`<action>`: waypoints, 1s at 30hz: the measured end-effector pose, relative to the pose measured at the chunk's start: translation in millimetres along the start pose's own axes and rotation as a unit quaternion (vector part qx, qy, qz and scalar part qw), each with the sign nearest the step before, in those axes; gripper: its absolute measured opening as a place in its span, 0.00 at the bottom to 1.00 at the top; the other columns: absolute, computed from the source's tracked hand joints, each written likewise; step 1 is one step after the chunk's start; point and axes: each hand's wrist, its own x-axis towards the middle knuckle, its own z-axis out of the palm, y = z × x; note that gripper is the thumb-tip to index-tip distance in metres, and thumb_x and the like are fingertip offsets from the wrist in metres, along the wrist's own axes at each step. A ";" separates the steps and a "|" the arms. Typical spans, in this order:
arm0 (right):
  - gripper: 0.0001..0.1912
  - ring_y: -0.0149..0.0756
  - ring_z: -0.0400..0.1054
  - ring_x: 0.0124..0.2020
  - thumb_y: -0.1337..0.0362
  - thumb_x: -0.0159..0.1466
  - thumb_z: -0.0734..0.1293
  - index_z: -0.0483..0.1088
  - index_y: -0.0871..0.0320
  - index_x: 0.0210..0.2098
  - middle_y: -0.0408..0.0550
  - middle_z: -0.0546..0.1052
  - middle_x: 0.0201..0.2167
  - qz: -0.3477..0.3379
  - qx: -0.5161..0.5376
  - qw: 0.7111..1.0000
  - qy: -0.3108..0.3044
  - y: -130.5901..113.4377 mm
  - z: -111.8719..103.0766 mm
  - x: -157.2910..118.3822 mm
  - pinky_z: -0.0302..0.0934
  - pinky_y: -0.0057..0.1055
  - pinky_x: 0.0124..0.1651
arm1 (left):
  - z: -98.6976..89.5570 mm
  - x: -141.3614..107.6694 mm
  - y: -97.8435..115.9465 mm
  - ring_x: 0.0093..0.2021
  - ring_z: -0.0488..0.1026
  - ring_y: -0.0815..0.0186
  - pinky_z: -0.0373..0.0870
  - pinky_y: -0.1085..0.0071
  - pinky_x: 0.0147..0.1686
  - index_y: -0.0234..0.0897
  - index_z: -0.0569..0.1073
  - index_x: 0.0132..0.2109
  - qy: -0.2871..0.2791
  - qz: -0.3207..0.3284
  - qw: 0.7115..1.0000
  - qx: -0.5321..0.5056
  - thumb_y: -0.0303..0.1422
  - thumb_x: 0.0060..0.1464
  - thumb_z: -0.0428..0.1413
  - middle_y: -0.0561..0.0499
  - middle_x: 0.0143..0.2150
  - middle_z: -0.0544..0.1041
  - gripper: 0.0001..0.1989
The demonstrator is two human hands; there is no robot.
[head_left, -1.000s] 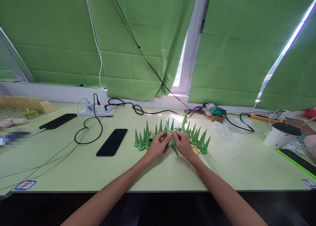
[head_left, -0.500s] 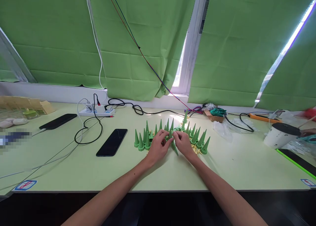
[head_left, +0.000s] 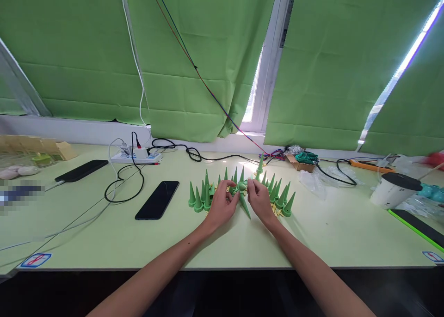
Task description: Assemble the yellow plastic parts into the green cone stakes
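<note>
Between my hands is a green plastic piece with a rounded top (head_left: 242, 186). The thumb and fingers of my left hand (head_left: 224, 202) are closed on its left side. My right hand (head_left: 260, 200) is pinched just to the right of it; whatever lies between those fingertips is too small to make out. Below the piece, a green cone (head_left: 245, 207) points toward me, its upper end hidden near my left thumb. Several upright green cones (head_left: 198, 200) stand to the left, and more green cones (head_left: 288, 205) stand to the right, with small yellow bits (head_left: 275, 210) around their bases.
A black phone (head_left: 157, 200) lies left of the cones, with a power strip (head_left: 137, 157) and looping cables behind it. To the right are clear plastic bags (head_left: 313, 183), a small cardboard box (head_left: 301, 163) and a white cup with a black lid (head_left: 395, 190).
My right hand has shifted slightly right, away from the green piece, and the rounded top now shows. My left hand stays nearly in place. At far right, another person's hand has left view.
</note>
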 end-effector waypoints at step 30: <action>0.22 0.29 0.48 0.20 0.55 0.68 0.56 0.50 0.55 0.20 0.37 0.54 0.16 -0.045 -0.051 0.997 -0.036 2.0 -0.4 0.7 0.43 0.30 0.26 | -1.0 1.6 -1.3 0.17 0.61 0.71 0.56 0.74 0.20 0.38 0.63 0.35 -0.083 -0.058 0.994 -0.027 0.46 0.58 0.52 0.59 0.18 0.64 0.16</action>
